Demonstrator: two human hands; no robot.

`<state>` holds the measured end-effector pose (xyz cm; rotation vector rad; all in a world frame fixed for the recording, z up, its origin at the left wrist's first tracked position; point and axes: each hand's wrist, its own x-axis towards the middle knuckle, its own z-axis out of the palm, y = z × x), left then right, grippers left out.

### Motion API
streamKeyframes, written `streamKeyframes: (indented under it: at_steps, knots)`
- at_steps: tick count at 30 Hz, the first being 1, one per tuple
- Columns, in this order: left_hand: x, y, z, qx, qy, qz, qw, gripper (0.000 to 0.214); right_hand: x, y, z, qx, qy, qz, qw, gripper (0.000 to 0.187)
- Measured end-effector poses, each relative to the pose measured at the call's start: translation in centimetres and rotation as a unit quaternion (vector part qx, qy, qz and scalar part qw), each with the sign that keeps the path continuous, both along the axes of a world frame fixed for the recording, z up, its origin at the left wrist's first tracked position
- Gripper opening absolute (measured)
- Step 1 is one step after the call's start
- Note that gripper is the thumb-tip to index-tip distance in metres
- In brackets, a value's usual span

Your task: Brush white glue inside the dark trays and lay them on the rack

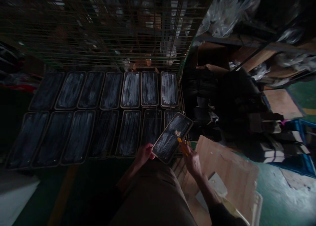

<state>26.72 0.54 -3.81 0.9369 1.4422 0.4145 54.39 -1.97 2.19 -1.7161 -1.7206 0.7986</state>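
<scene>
My left hand (145,154) grips the lower left corner of a dark rectangular panel (168,142) with a pale rim, held tilted in front of me. My right hand (192,160) is closed around the yellow handle of a brush (181,144). The pale bristles touch the panel's dark face, which carries whitish streaks. Beyond it, two rows of similar panels lie side by side, such as a heavily streaked panel (130,89) in the back row and another panel (128,132) in the front row. The held panel partly covers one at the right end of the front row.
A wire mesh cage (111,54) rises behind the rows. At my right are a wooden board (227,163) with a pale flat piece (217,184) on it, stacked dark bundles (201,84), and a blue crate (291,165). Plastic bags (227,16) sit on shelving above.
</scene>
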Motion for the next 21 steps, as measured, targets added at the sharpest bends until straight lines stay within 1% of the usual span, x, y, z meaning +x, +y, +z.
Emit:
streamKeyframes:
  at_steps: [2, 4, 6, 8, 10, 11, 12, 14, 16, 17, 18, 20, 21]
  knots:
    - [0.1, 0.0, 0.3, -0.015, 0.006, 0.002, 1.0, 0.019, -1.6, -3.7, -0.1, -0.019, 0.015, 0.029, 0.999, 0.035]
    - [0.3, 0.0, 0.7, -0.031, 0.008, 0.008, 0.999, 0.02, -2.9, -6.9, 0.4, -0.048, 0.036, 0.057, 0.997, 0.039]
    - [0.4, 0.0, 1.2, -0.026, -0.002, 0.025, 0.999, 0.024, -3.8, -8.9, 1.3, -0.076, 0.06, 0.074, 0.993, 0.039]
    - [0.4, 0.0, 1.6, -0.015, -0.009, 0.04, 0.999, 0.031, -4.2, -9.6, 2.3, -0.105, 0.084, 0.084, 0.987, 0.037]
    - [0.4, 0.2, 1.9, -0.016, -0.018, 0.041, 0.999, 0.039, -3.9, -9.5, 3.2, -0.123, 0.107, 0.084, 0.983, 0.034]
    - [0.3, 0.3, 2.1, -0.019, -0.031, 0.039, 0.999, 0.042, -3.6, -9.2, 3.6, -0.121, 0.115, 0.07, 0.984, 0.032]
    - [0.2, 0.3, 2.3, -0.023, -0.049, 0.037, 0.998, 0.045, -3.0, -8.9, 3.8, -0.11, 0.117, 0.048, 0.986, 0.03]
    - [-0.1, 0.2, 2.7, -0.032, -0.082, 0.044, 0.995, 0.05, -1.4, -8.1, 4.0, -0.063, 0.103, -0.017, 0.993, 0.03]
    - [-0.8, -0.3, 3.2, -0.04, -0.11, 0.055, 0.992, 0.054, 0.6, -7.1, 3.6, 0.0, 0.066, -0.077, 0.995, 0.031]
    - [-1.4, -0.6, 3.5, -0.041, -0.125, 0.062, 0.989, 0.056, 1.6, -6.4, 3.3, 0.015, 0.044, -0.087, 0.995, 0.032]
    - [-2.2, -0.9, 3.8, -0.036, -0.144, 0.068, 0.987, 0.058, 2.5, -5.6, 3.0, 0.049, 0.029, -0.107, 0.993, 0.035]
    - [-4.1, -1.6, 4.4, -0.011, -0.173, 0.083, 0.981, 0.061, 3.5, -4.0, 2.3, 0.085, 0.036, -0.147, 0.985, 0.042]
    - [-5.3, -1.9, 4.8, 0.002, -0.176, 0.092, 0.98, 0.061, 3.7, -3.3, 2.1, 0.082, 0.055, -0.155, 0.983, 0.045]
